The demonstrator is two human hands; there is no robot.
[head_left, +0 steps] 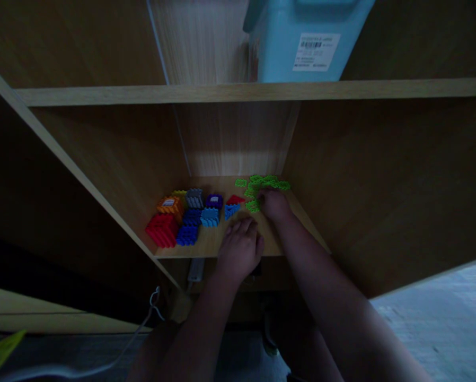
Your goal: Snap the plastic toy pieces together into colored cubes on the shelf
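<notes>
My left hand rests palm down near the front of the shelf board, its fingers stretched out with nothing in them. In front of its fingertips lie blue triangular pieces and a red triangular piece. My right hand reaches farther back, its fingers bent down at the edge of loose green notched tiles. Those fingers look pinched together; whether a tile is between them is hidden. One green tile lies apart, left of the others.
Stacked notched tiles stand at the left: red, orange, grey, dark blue, light blue and purple. A light blue bin sits on the upper shelf. A white cable hangs lower left.
</notes>
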